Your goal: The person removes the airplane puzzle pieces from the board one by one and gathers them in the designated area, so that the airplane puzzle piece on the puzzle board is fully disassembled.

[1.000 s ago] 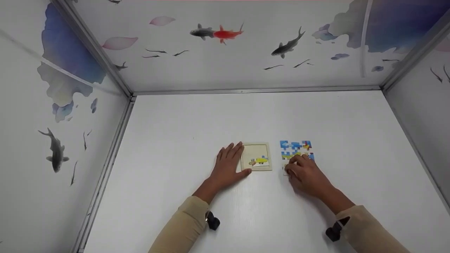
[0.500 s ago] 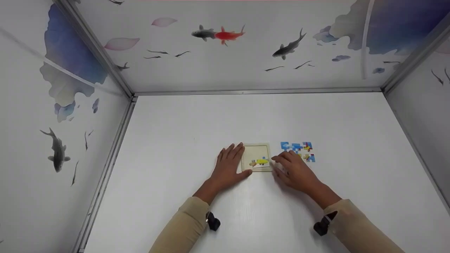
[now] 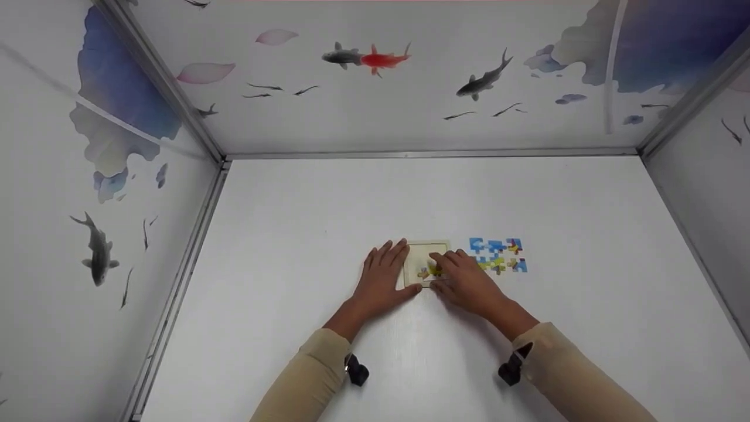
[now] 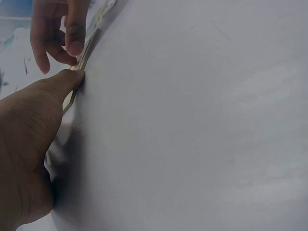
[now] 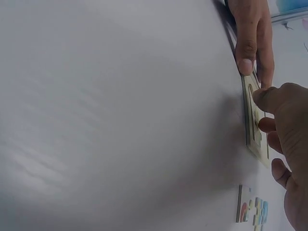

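Note:
In the head view, my left hand (image 3: 384,272) lies with its fingers straight along the left side of a shallow wooden puzzle tray (image 3: 413,242), its thumb at the near edge. My right hand (image 3: 467,282) is over the tray's near right part, thumb and fingers bent toward each other around a jigsaw puzzle piece mostly hidden by them. Printed pieces with a small bear figure (image 3: 423,273) and yellow patch lie in the tray's near part. In the right wrist view, the right thumb (image 5: 264,99) and fingertips are just above the tray (image 5: 260,153).
Several loose jigsaw pieces (image 3: 495,246), blue, yellow and red, lie in rows right of the tray. My right hand partly covers the nearest ones. The white table (image 3: 328,199) is bounded by printed panels with a metal strip (image 3: 404,155) along the back.
My right hand has moved left from the loose pieces' near left corner to over the tray. One piece appears to have come with it. The left hand stays on the tray.

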Demonstrator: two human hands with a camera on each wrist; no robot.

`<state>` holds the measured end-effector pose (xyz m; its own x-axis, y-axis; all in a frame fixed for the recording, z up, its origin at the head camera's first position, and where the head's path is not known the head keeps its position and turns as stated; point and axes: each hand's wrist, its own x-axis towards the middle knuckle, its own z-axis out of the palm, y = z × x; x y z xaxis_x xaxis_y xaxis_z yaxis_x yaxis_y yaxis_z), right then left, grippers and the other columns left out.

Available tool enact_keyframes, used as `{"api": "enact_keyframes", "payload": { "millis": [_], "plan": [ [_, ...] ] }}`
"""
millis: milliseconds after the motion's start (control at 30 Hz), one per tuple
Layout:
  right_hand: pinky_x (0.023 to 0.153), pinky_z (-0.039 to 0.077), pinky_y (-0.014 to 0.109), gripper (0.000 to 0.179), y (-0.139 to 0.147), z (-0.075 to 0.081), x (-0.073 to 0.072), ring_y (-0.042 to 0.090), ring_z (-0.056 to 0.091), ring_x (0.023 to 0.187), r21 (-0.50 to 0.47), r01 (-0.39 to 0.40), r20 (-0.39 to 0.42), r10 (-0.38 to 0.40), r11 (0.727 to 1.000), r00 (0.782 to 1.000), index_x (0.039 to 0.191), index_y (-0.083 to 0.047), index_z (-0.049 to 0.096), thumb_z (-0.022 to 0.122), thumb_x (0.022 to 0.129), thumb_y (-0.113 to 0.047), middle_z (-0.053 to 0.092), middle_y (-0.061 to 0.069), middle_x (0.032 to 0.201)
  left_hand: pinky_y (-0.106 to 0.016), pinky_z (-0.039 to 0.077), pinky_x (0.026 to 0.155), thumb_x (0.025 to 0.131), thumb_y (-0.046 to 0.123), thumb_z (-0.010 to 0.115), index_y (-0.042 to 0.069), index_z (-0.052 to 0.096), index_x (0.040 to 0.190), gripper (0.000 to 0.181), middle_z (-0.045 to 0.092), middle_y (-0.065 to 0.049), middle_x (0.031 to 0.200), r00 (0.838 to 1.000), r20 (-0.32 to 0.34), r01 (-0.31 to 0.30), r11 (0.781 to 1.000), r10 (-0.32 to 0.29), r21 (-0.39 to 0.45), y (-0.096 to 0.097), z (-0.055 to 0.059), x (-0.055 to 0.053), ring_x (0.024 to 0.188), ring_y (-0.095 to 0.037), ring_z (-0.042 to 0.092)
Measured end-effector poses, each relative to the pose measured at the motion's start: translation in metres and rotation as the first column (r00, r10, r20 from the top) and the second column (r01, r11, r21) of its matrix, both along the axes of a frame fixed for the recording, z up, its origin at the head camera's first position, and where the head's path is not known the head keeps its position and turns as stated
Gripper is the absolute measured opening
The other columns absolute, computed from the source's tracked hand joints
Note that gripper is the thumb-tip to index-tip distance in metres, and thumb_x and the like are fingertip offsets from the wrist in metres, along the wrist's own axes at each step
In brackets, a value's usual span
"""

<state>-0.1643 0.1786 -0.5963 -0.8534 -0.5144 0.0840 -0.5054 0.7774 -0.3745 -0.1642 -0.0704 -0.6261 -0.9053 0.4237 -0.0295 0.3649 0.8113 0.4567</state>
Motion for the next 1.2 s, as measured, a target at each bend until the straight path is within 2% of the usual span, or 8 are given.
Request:
{"api": "enact_keyframes", "payload": {
  "millis": [200,600,967,1200],
  "plan": [
    [0.102,0.058,0.052,0.058,-0.007,0.0,0.002,0.03,0.063,0.113,0.021,0.039,0.007,-0.039,0.999,0.999,0.152,-0.006,0.064,0.083,0.102,-0.026,0.072,0.013,0.127,-0.059,0.016,0.14,0.106,0.067,0.058,0.013,0.028,0.177,0.094,0.025,-0.003,0.186,1.0,-0.004,-0.001,1.0,0.001,-0.001,0.002,0.002,0.001,0.173,-0.032,0.02],
    [0.082,0.051,0.046,0.019,-0.016,-0.007,0.002,0.028,0.06,0.101,0.001,0.032,-0.06,-0.032,0.999,0.998,0.118,-0.012,0.08,0.083,0.099,-0.009,0.067,0.01,0.114,-0.058,0.017,0.14,0.107,0.065,0.059,0.014,0.026,0.177,0.093,0.024,-0.002,0.186,1.0,0.002,-0.003,1.0,0.003,-0.01,0.0,0.003,0.001,0.173,-0.031,0.02],
    [0.086,0.051,0.046,0.023,-0.02,-0.006,0.002,0.026,0.056,0.102,0.033,0.108,0.016,-0.109,0.994,0.994,0.124,-0.011,0.076,0.079,0.101,-0.009,0.064,0.008,0.114,-0.057,0.017,0.14,0.107,0.067,0.058,0.015,0.028,0.177,0.092,0.024,0.0,0.186,1.0,-0.001,-0.014,1.0,0.014,-0.013,0.001,-0.002,0.0,0.173,-0.03,0.019],
    [0.087,0.053,0.047,0.026,-0.021,-0.005,0.001,0.026,0.058,0.104,0.016,0.121,0.035,-0.122,0.993,0.992,0.123,-0.009,0.072,0.083,0.1,-0.011,0.064,0.009,0.115,-0.058,0.016,0.14,0.107,0.067,0.058,0.016,0.027,0.177,0.092,0.023,0.0,0.186,1.0,-0.003,-0.01,1.0,0.01,-0.013,0.0,-0.003,-0.001,0.173,-0.031,0.018]
  ]
}}
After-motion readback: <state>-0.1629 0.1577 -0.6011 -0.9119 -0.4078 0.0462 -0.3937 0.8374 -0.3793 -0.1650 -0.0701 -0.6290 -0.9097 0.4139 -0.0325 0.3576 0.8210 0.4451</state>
